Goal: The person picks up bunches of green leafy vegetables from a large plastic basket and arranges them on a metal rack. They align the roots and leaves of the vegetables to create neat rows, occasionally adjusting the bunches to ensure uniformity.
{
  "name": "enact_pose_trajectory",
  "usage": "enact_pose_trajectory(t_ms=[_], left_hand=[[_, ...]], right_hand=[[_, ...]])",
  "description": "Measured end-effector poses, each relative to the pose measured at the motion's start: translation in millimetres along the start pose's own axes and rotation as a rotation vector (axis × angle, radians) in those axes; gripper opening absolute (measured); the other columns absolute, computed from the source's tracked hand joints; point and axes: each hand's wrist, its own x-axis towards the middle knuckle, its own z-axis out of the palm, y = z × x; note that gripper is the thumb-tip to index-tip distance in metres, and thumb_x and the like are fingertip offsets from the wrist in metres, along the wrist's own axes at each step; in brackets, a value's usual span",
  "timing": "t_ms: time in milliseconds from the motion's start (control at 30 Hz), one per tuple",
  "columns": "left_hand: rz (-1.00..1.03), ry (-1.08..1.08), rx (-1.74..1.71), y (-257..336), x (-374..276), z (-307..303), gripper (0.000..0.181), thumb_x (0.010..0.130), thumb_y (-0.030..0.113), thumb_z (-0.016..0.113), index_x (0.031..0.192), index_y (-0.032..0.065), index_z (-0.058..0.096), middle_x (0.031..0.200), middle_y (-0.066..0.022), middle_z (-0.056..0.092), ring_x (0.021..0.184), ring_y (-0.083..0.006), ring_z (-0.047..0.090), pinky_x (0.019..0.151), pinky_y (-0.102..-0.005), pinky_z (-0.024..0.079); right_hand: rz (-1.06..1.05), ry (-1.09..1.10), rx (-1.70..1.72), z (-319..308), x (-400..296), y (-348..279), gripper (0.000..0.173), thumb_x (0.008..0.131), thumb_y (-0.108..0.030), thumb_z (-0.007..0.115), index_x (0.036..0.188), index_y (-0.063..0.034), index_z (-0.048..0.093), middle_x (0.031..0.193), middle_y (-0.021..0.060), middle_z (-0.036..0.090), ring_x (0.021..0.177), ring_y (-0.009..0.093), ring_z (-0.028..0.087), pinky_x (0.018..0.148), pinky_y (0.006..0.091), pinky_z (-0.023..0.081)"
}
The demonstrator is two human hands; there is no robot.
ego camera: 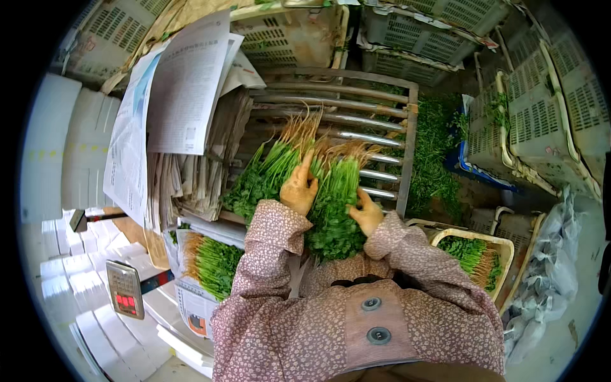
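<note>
Two bunches of leafy green herbs, apparently cilantro, lie on a slatted metal rack, brown roots pointing away from me. The left bunch (267, 179) slants leftward, and the right bunch (336, 210) points its leaves at my body. My left hand (299, 186) lies over the stems between both, index finger stretched toward the roots; its underside is hidden. At the right bunch's outer edge, my right hand (368, 212) touches leaves and stems with thumb and bent fingers. Whether either hand grips is unclear.
Left of the rack (411, 114) rises a stack of newspapers (191, 186). A digital scale display (125, 289) and another herb bunch (215, 265) on paper are lower left. Plastic crates (534, 110) line the back and right. Loose greens (432, 162) cover the floor beside the rack.
</note>
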Motion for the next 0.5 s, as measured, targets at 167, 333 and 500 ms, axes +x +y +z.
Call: enact_pose_trajectory(t_ms=[167,333,500], left_hand=[[0.167,0.110,0.028,29.8,-5.8,21.2,0.071,0.083,0.000,0.063,0.147,0.0156,0.038,0.078,-0.0078,0.058,0.060,-0.0213,0.053,0.054,-0.0351,0.050],[0.332,0.102,0.188,47.4,-28.5,73.7,0.076,0.073,-0.002,0.067,0.143,0.0152,0.045,0.075,-0.0062,0.051,0.062,-0.0215,0.052,0.053,-0.0354,0.046],[0.390,0.075,0.199,52.3,-24.0,71.4,0.073,0.073,-0.002,0.063,0.142,0.0137,0.045,0.075,-0.0067,0.049,0.062,-0.0223,0.053,0.055,-0.0370,0.045]], right_hand=[[-0.017,0.093,-0.112,-31.8,-16.0,66.2,0.069,0.093,-0.034,0.058,0.147,-0.0002,0.032,0.136,0.0281,0.050,0.120,0.035,0.055,0.102,0.0381,0.042],[-0.014,-0.008,-0.558,-95.5,-22.8,-23.3,0.053,0.093,-0.043,0.053,0.128,-0.0029,0.058,0.125,0.0203,0.061,0.111,0.033,0.061,0.098,0.0386,0.046],[-0.103,0.301,-0.565,-108.4,53.0,-96.3,0.048,0.091,-0.041,0.058,0.128,-0.0102,0.059,0.124,0.0139,0.063,0.109,0.030,0.063,0.093,0.0370,0.050]])
